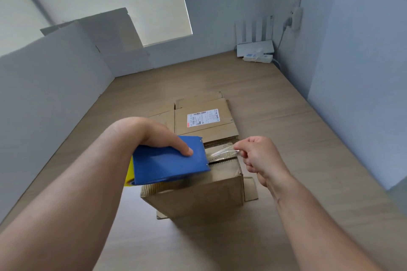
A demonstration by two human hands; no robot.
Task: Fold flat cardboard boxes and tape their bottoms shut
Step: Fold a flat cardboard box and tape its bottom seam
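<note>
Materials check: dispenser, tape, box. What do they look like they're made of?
Dispenser: probably sheet metal or hard plastic with a matte blue coat; flat folded panel, small studs at its edge. Tape: clear glossy plastic film; the box shows through it and highlights glint. Box: brown corrugated cardboard, matte; fluting shows at the flap edges.

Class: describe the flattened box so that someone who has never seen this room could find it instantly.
Start at the wood-grain surface. Near its middle stands an assembled box; just behind it lies the flattened box. Unlike the assembled one, it lies flat and carries a white barcode label.
</note>
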